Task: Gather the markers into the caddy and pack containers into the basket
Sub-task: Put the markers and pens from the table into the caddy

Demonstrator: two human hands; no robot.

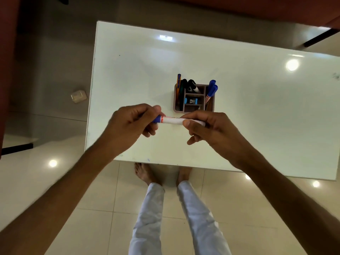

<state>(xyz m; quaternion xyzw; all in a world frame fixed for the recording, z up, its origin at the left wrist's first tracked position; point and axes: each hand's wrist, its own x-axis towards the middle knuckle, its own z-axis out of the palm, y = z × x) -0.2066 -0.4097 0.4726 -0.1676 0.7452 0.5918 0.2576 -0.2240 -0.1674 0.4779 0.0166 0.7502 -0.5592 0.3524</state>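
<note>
Both hands are holding one marker level above the table, just in front of the caddy: the left hand is pinching the blue cap end, the right hand is gripping the white barrel. Judging by this, the cap is being pressed home; pushing straight along the barrel should seat it. Next, dropping it beside the blue markers looks easiest.

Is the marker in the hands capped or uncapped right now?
Capped, as far as shows: the blue cap sits against the white marker barrel, gripped by the left hand; the right hand holds the barrel.
</note>
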